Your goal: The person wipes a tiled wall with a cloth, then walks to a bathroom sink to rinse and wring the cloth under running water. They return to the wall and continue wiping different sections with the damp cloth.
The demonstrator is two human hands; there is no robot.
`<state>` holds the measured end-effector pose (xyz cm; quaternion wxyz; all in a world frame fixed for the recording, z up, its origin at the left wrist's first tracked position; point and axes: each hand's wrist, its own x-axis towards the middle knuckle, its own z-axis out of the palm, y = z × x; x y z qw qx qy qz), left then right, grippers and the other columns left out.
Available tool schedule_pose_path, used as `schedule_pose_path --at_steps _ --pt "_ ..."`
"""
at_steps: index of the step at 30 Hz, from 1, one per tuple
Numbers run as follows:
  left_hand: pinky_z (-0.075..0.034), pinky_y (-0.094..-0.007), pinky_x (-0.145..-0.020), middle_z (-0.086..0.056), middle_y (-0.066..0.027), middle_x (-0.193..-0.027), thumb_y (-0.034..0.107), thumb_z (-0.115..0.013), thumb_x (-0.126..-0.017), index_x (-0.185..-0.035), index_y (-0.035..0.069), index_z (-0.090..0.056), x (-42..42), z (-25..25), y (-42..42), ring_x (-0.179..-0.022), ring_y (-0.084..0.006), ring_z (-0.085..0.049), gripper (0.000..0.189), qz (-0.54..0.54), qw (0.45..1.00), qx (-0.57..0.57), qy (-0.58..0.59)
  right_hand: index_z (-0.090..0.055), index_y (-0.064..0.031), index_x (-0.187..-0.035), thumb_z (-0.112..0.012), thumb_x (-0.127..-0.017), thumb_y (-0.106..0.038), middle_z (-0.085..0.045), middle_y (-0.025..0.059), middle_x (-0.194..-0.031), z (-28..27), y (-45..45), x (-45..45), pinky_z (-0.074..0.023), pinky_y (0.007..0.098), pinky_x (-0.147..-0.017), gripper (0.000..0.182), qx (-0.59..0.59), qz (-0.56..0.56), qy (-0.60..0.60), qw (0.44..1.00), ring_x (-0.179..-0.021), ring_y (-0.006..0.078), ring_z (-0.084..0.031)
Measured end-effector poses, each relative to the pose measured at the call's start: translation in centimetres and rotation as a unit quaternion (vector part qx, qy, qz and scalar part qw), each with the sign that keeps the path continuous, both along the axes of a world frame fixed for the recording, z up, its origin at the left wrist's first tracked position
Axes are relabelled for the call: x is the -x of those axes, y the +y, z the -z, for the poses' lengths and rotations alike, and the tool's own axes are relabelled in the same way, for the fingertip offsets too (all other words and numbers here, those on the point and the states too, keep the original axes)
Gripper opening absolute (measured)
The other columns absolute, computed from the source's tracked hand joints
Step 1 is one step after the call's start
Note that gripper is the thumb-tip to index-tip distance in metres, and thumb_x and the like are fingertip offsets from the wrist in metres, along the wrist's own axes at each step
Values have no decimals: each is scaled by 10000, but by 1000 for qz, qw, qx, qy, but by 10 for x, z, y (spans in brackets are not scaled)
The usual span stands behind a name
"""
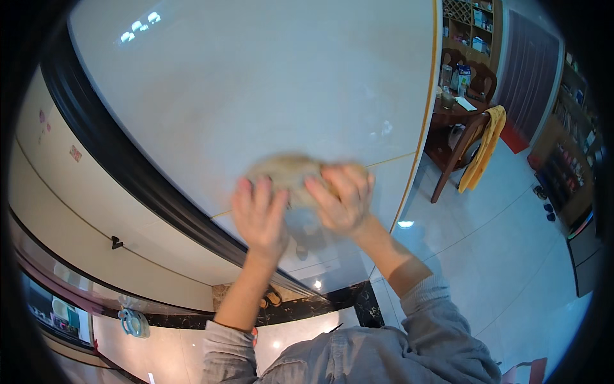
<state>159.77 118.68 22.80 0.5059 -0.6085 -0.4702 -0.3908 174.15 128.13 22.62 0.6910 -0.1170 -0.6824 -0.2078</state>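
Note:
A light brown cloth, blurred by motion, lies against a glossy white tiled wall. On the cloth's left part rest the spread fingers of my left hand, pressing it to the tile. My right hand has its fingers bent over the cloth's right end and grips it. Both hands are side by side, a short gap apart. Thin gold lines run across the tile and down its right edge.
A dark door frame borders the tiles on the left, beside a pale door with a small black fitting. To the right stand a wooden chair with a yellow towel and a table with bottles. Black sandals lie near the frame's foot.

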Motion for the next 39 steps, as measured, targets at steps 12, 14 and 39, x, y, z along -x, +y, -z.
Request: schedule_pose_path --at_steps 12,14,39 --pt "-431 -421 -853 -629 -106 -1148 10 -637 -697 -939 77 -682 -85 50 -7 -1078 -327 -553 256 144 975 122 -120 -674 -114 -1036 -632 -602 -38 -591 81 -1034 46 -21 -101 -401 377 -731 442 201 -77 -107 971 -896 270 -566" --pt "-434 -409 -880 -635 -104 -1153 1 -648 -681 -956 84 -699 -90 -12 7 -1092 -322 -552 292 125 991 31 -45 -671 -112 -1069 -613 -600 -22 -607 76 -1091 -20 -4 -111 -391 388 -710 481 105 -53 -91 989 -893 273 -551" --pt "-468 -376 -866 -650 -83 -1151 112 -638 -741 -883 90 -679 -58 -96 45 -1110 -283 -561 150 113 978 88 155 -558 25 -1217 -595 -681 -11 -489 189 -1118 -11 16 -24 -406 390 -868 539 201 -49 200 958 -1052 299 -468"
